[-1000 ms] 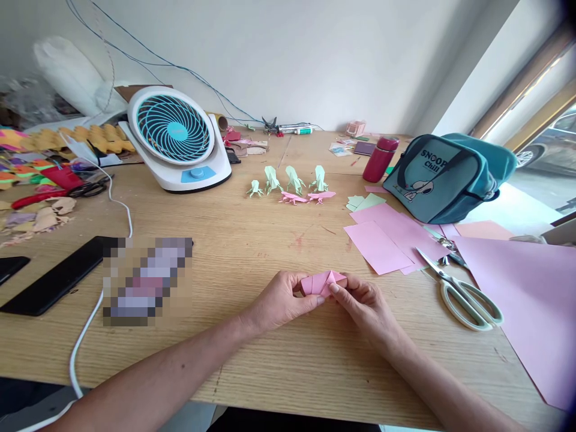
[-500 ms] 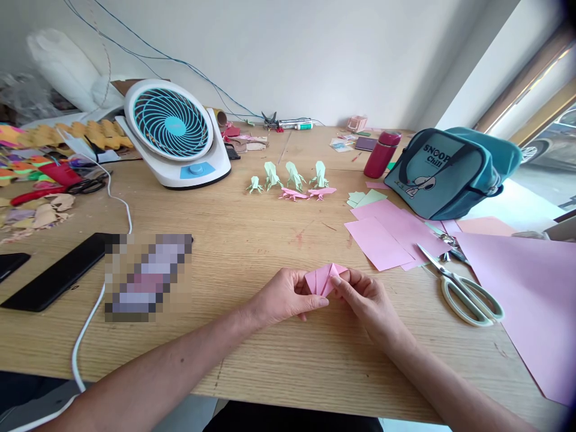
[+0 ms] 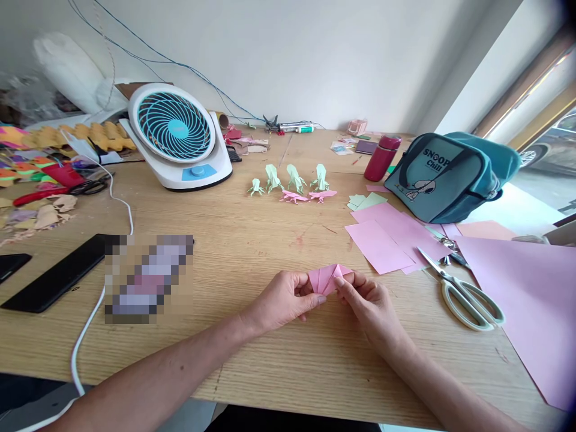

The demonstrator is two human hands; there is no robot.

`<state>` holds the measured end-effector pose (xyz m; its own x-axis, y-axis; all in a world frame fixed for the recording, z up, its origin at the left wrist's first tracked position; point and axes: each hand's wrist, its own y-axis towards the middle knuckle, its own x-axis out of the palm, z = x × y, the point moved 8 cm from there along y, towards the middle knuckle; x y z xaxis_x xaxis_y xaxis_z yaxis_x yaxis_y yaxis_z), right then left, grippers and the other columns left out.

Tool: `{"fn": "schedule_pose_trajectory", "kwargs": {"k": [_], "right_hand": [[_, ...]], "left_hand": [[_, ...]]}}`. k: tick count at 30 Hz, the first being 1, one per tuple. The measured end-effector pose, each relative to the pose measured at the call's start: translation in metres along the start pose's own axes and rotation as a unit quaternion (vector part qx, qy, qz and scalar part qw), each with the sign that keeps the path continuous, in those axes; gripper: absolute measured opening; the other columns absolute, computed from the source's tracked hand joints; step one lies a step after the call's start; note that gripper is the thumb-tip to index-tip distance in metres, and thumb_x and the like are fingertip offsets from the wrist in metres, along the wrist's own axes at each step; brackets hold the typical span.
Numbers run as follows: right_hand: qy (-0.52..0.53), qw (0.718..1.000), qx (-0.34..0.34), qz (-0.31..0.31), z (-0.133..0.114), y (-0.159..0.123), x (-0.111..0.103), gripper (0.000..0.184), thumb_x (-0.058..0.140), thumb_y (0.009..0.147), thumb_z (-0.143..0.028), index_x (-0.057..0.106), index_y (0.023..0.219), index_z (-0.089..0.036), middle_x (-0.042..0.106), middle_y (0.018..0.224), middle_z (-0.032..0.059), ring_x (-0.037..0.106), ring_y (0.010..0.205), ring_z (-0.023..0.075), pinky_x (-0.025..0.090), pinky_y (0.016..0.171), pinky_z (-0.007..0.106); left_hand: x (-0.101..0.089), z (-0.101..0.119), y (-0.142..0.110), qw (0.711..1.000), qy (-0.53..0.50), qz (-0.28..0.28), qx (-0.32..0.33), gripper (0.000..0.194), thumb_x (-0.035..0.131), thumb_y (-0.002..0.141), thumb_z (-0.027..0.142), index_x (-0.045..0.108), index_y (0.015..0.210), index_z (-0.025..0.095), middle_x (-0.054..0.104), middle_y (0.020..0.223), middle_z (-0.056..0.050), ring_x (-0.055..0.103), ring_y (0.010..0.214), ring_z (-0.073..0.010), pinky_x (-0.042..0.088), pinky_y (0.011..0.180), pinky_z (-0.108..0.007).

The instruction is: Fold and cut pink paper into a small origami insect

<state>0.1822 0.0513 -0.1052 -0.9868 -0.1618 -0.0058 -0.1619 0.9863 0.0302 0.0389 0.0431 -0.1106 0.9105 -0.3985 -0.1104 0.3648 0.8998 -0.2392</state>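
Between my two hands is a small piece of folded pink paper (image 3: 324,279), held just above the wooden table, with creases and a pointed flap at its top. My left hand (image 3: 288,300) pinches its left side, thumb along the lower edge and fingers behind. On the right side, my right hand (image 3: 366,294) grips the paper, its thumb pressing on the front fold. The fingers behind the paper are partly hidden. Beyond my hands stand several green origami figures (image 3: 296,179), with pink origami figures (image 3: 323,195) in front of them.
To the right lie pink sheets (image 3: 380,245), scissors (image 3: 468,300) and a large pink sheet (image 3: 531,288). A red bottle (image 3: 381,159) and a teal bag (image 3: 441,174) stand behind them. At left are a fan (image 3: 180,174), a white cable (image 3: 83,327) and a black flat object (image 3: 58,273).
The folded paper has shifted slightly to the right in my hands. Both hands keep their pinch, and the view has tilted a little.
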Motion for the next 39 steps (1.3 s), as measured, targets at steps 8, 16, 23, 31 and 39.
{"fn": "schedule_pose_trajectory", "kwargs": {"k": [8,16,23,31,39], "right_hand": [[0.008,1.000,-0.017,0.011,-0.006,0.000,0.000,0.038,0.069,0.083,-0.049,0.059,0.063,-0.019,0.053,0.061,-0.0012,0.045,0.059,0.0131,0.039,0.058,0.026],[0.020,1.000,-0.020,0.009,-0.005,-0.001,-0.002,0.034,0.069,0.085,-0.046,0.059,0.066,-0.018,0.052,0.064,-0.0013,0.045,0.062,0.0130,0.038,0.060,0.026],[0.033,0.999,-0.029,-0.006,-0.006,-0.002,0.002,0.032,0.066,0.088,-0.043,0.058,0.068,-0.019,0.053,0.066,-0.0012,0.046,0.065,0.0131,0.039,0.064,0.025],[-0.014,0.998,-0.040,-0.043,-0.006,-0.005,0.013,0.032,0.064,0.089,-0.043,0.058,0.068,-0.019,0.055,0.069,0.0009,0.048,0.067,0.0158,0.043,0.068,0.029],[-0.014,0.999,-0.035,-0.030,-0.004,-0.006,0.009,0.030,0.065,0.088,-0.044,0.062,0.072,-0.019,0.059,0.070,0.0019,0.051,0.069,0.0163,0.042,0.067,0.029]], "left_hand": [[0.003,0.002,-0.002,1.000,0.003,-0.003,0.008,0.022,0.067,0.080,0.034,0.059,0.075,0.014,0.057,0.065,0.003,0.055,0.057,-0.0104,0.051,0.051,-0.023],[0.005,0.001,-0.002,1.000,-0.003,-0.007,0.015,0.023,0.066,0.080,0.035,0.059,0.077,0.014,0.057,0.066,0.002,0.057,0.057,-0.0107,0.051,0.050,-0.023],[0.009,0.001,0.002,0.996,-0.045,-0.070,0.016,0.022,0.074,0.073,0.027,0.064,0.086,0.013,0.056,0.071,0.001,0.054,0.062,-0.0105,0.052,0.053,-0.023],[0.008,0.006,0.001,0.996,-0.082,-0.004,0.042,0.031,0.070,0.083,0.042,0.076,0.093,0.013,0.065,0.073,-0.001,0.051,0.061,-0.0093,0.043,0.051,-0.019],[0.011,0.016,-0.001,0.995,-0.059,-0.003,0.079,0.040,0.065,0.088,0.041,0.070,0.122,0.021,0.074,0.111,-0.007,0.066,0.089,-0.0180,0.047,0.073,-0.025]]}}
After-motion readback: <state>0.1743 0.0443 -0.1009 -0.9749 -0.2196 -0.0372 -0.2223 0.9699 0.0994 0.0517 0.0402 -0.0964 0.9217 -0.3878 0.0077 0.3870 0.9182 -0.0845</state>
